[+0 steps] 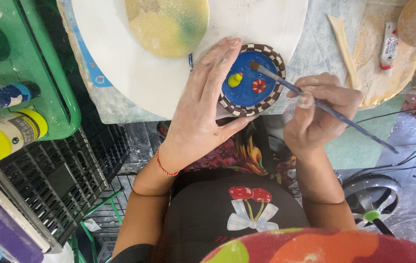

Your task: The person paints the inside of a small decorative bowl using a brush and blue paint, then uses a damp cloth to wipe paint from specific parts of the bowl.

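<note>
Over the edge of a paint-stained worktable [315,53], seen from above, a person's two hands worked on a small round dish [252,80]. Its inside was blue, its rim checkered brown and white, and it bore a small yellow shape and a red-and-white one. The left hand [203,107] lay along the dish's left side, fingers stretched nearly flat and thumb curled beneath the near rim, apparently to steady it against the brush. The right hand [315,114] pinched a thin blue paintbrush [322,104] between thumb and fingertips, closed snugly around the handle, its bristles angled onto the blue surface near the far rim. Beside the dish sat a large white round board [135,63] carrying a yellow-green disc [166,24]. At left, paint bottles [8,131] rested in a green tray [52,87].
</note>
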